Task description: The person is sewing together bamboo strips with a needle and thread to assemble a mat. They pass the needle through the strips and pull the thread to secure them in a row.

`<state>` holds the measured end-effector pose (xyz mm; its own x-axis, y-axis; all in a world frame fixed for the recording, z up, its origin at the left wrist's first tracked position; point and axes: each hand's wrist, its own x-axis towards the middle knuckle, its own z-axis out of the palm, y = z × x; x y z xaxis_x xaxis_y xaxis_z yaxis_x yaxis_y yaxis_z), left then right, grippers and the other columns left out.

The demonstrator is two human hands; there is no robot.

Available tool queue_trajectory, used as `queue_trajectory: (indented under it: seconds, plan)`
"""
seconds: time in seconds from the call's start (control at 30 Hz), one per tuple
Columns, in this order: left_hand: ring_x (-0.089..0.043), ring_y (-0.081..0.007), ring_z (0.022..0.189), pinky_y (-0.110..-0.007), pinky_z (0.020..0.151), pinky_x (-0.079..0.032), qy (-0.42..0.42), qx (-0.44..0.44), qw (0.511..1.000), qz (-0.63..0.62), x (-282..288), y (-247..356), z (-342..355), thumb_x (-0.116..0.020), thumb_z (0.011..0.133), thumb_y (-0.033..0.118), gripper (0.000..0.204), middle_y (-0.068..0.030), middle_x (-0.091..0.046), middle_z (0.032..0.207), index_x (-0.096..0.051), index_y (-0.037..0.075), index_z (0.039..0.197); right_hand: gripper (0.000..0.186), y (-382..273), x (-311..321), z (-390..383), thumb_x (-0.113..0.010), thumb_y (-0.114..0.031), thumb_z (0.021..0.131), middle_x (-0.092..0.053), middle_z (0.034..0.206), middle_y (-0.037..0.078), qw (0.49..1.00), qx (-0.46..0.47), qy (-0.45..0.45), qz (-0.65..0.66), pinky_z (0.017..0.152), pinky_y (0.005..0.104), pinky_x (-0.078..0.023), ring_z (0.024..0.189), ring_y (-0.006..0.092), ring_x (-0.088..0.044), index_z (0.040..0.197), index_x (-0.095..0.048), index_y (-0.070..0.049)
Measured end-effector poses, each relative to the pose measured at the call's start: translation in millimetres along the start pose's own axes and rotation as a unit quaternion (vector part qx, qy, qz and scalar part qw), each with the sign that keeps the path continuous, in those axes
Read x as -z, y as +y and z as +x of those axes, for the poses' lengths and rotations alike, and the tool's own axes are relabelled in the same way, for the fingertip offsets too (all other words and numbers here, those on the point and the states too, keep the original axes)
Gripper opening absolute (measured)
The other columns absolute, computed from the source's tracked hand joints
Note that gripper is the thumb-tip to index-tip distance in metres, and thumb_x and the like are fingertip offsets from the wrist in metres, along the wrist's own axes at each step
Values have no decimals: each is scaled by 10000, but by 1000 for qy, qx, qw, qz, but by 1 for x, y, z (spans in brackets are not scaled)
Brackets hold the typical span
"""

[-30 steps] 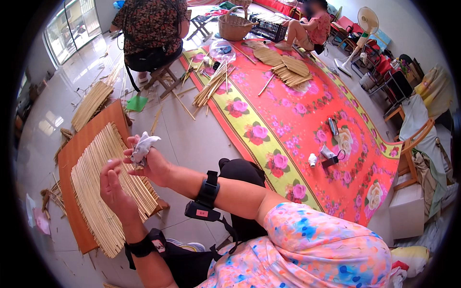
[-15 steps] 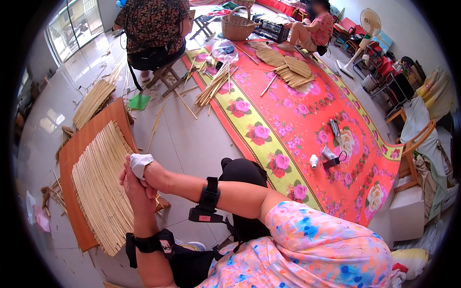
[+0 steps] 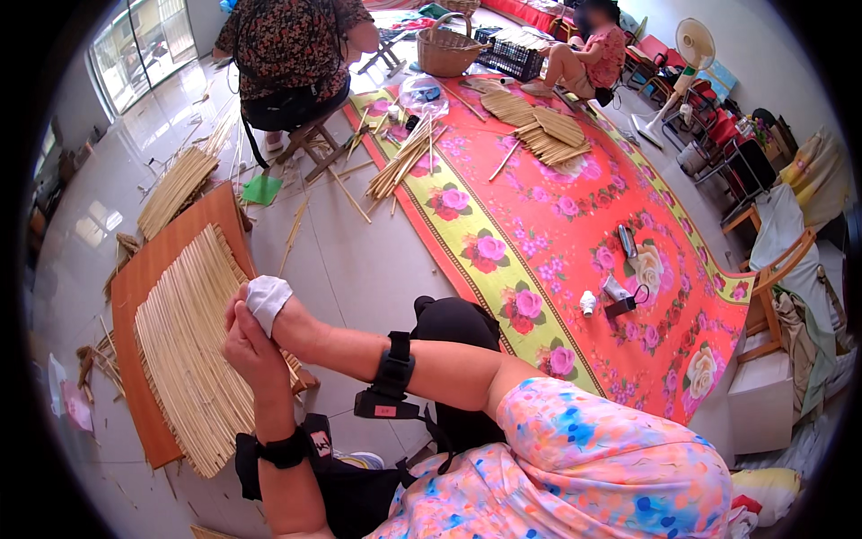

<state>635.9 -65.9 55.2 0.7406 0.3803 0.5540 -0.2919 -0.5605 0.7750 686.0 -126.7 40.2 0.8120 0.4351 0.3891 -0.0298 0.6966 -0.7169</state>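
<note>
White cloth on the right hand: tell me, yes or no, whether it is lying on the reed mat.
No, the white cloth is wrapped over the right hand, raised above the reed mat, with the left hand pressed against it.

Black wrist straps (image 3: 393,370), floral pink sleeve (image 3: 593,449), dark trousers (image 3: 458,325).

Packages and labels — floor and wrist strap

Clear plastic bag (image 3: 419,92) with blue contents lies at the carpet's far edge beside the woven basket (image 3: 446,49); small pink rectangular label (image 3: 383,410) on black wrist device — no screens.
</note>
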Motion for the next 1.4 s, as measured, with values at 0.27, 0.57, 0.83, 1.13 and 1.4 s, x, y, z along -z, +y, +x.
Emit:
queue_trajectory:
  seconds: [0.27,0.57,0.83,1.13,1.4]
  plan:
    - [-610,-241,894,-351,772,-479,-148,29,942,299,22,-23,18,-505,973,273,236,-117,-622,990,-590,56,1012,175,-30,-13,-12,-599,-186,892,-563,1052,63,955,155,-28,-250,906,325,-436,985,159,-548,998,-556,-54]
    - [-427,-291,1285,-373,1049,-351,-245,60,960,126,24,-22,-11,-556,945,286,335,-172,-424,1397,-532,95,1220,139,-11,-23,-27,-632,-184,746,-603,741,112,792,261,-257,-488,840,467,-432,811,340,-587,702,-585,-61]
    - [-444,-310,1283,-363,1030,-380,-249,110,933,-235,53,-38,-40,-595,922,222,424,-187,-445,1376,-490,39,1289,84,-35,-11,-9,-595,-30,790,-582,833,130,774,211,-189,-567,852,460,-453,870,337,-591,870,-612,-50]
    - [-555,-283,1165,-355,916,-464,-124,-69,989,46,15,17,10,-647,879,96,458,-170,-524,1311,-511,35,1311,144,-52,15,13,-541,-104,936,-660,809,87,937,3,144,-317,686,293,-505,736,183,-631,922,-636,3]
    - [-608,-258,1054,-341,910,-473,-72,-156,978,122,21,2,12,-591,943,149,279,-160,-595,1216,-576,26,1193,318,-55,4,7,-433,-314,991,-601,850,-3,964,-254,51,50,640,246,-489,728,98,-575,1113,-594,-69]
